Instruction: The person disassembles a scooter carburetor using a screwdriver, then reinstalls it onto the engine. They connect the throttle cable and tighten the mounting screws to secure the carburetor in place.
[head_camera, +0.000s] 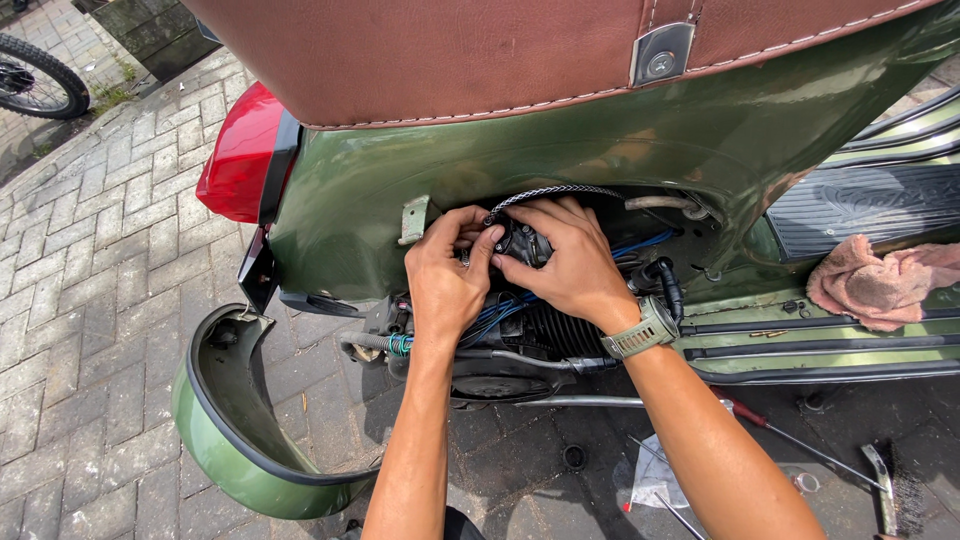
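Observation:
Both my hands reach into the open engine bay of a green scooter (700, 130). My left hand (445, 275) pinches a small dark engine part (522, 243) from the left, fingers curled on it. My right hand (568, 258), with a green watch (640, 330) on the wrist, grips the same part from the right. A braided cable (550, 191) arcs over the hands. Blue wires (500, 312) and the finned black cylinder (555, 335) lie just below. Most of the part is hidden by my fingers.
A removed green side cover (225, 440) lies on the brick paving at left. A pink rag (875, 285) rests on the floorboard. A red-handled screwdriver (770, 425), other tools and a plastic bag (655, 480) lie on the ground. The brown seat (450, 50) and red tail light (238, 150) are above.

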